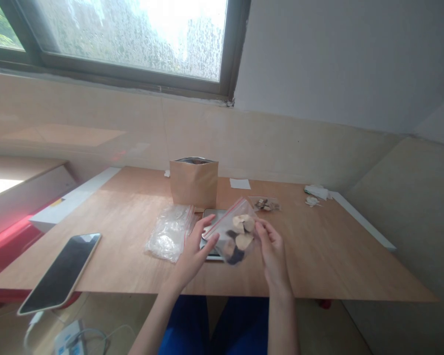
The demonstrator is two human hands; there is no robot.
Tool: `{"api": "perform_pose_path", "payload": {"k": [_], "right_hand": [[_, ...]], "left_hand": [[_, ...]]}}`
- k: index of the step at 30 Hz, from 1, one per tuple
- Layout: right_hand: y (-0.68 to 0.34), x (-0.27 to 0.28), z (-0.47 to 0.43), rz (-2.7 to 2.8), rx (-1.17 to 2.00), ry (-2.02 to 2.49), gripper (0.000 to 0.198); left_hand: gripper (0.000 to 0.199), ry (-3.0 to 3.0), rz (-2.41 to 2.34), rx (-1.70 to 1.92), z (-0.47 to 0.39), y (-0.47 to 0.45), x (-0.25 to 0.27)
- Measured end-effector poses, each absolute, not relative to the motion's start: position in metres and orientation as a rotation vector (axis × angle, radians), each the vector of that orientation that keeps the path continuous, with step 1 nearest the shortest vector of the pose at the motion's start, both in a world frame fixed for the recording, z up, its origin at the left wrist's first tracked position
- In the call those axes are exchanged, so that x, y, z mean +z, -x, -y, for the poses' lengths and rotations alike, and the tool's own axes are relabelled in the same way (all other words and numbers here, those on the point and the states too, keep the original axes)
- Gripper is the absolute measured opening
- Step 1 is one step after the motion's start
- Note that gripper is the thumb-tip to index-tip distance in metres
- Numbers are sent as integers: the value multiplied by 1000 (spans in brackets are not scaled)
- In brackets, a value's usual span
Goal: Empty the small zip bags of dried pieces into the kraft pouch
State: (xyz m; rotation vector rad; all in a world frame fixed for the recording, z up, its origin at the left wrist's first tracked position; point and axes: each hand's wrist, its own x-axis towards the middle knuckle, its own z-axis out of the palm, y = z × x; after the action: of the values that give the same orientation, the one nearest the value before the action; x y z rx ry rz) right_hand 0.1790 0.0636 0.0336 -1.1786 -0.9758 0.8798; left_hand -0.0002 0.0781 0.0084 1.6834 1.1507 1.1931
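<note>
My right hand (272, 244) pinches the right edge of a clear zip-lock bag (224, 228) with a red seal line. Pale and dark flat slices, perhaps dried, lie inside it; I cannot tell their kind. My left hand (197, 246) is at the bag's sealed end with thumb and fingers apart; whether it touches the plastic is unclear. Under the bag, mostly hidden, is a flat device with a light rim, perhaps a scale (215, 256). To the left lies a stack of zip-lock bags (168, 234). Behind stands an open brown paper pouch (194, 182).
Another filled zip bag (265, 203) lies behind my right hand. White paper (240, 184) and crumpled white scraps (317, 192) are farther back. A phone (64, 271) overhangs the table's (336, 256) front left edge, above a cabled power strip (69, 337).
</note>
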Motion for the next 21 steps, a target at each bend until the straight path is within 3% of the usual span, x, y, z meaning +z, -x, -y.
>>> {"api": "perform_pose_path", "payload": {"k": [4,9,15,21], "right_hand": [[-161,25,-63,995,929,1193,33],[-140,11,-60,974,443,1439,37],[-110,21,-49,1285,885,1236,22],[-102,26,-44,1343,816,1245,14]], "left_hand": [[27,-1505,-1072,1088,-67,-1,19],[30,-1304,-1112,1122,-63,-1,18],[26,-1355,-1127,1242,-57,-7,10],[32,-1342,-1116,1253,-58,-3,5]]}}
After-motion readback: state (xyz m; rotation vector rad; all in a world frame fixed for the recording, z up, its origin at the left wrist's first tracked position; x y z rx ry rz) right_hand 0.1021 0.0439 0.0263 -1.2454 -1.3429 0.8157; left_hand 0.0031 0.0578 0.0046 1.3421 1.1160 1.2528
